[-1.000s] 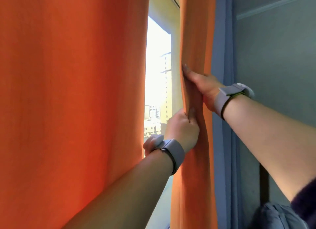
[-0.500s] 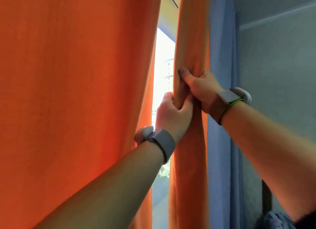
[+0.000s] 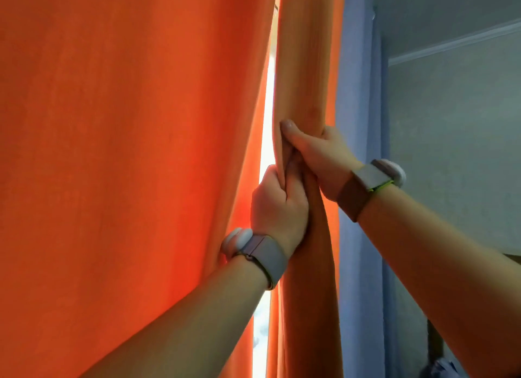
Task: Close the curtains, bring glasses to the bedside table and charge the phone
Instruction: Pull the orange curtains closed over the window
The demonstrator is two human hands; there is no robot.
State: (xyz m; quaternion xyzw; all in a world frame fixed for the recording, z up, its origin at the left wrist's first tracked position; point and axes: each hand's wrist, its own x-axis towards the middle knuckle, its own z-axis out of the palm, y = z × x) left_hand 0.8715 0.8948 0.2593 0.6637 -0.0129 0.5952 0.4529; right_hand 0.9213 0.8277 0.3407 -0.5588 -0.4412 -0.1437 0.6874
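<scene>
**Both fists on right curtain edge, slit to the left**

Head view: left hand (image 3: 277, 205) and right hand (image 3: 317, 159) clench the bunched orange fabric right curtain (image 3: 306, 67), right above left. It hangs vertical. Bright gap (image 3: 266, 124) and wide orange left curtain (image 3: 127, 152) lie just left. No containers visible.

A pale grey-green wall (image 3: 456, 152) fills the right side, with a blue curtain (image 3: 358, 95) and then an orange curtain (image 3: 304, 67) hanging along its left edge. At its bottom right corner stand a dark post (image 3: 431, 338) and bunched blue-grey cloth (image 3: 442, 370); their support is out of frame.
</scene>
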